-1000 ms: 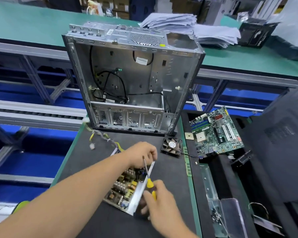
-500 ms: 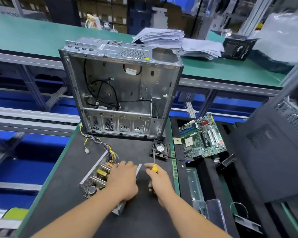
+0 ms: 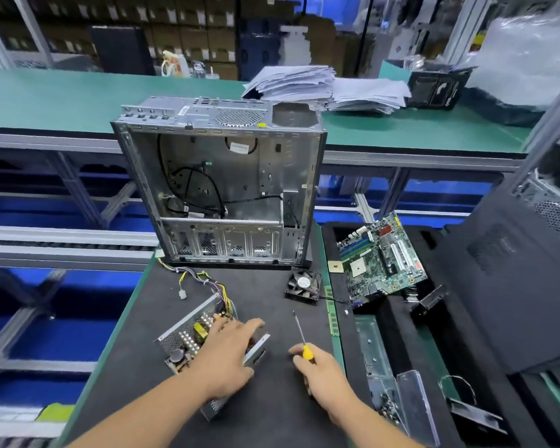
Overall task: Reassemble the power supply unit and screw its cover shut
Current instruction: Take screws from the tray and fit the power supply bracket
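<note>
— Where is the power supply unit found?

— Low on the dark surface, uncovered; the left hand is spread flat over its near half, hiding it.

— And the other grip?

— A yellow-handled screwdriver is gripped by the right hand, tip pointing away.

— What is seen around?

— An empty computer case is stood behind; a small fan and motherboard are laid to the right. Loose wires are partly blurred.
</note>
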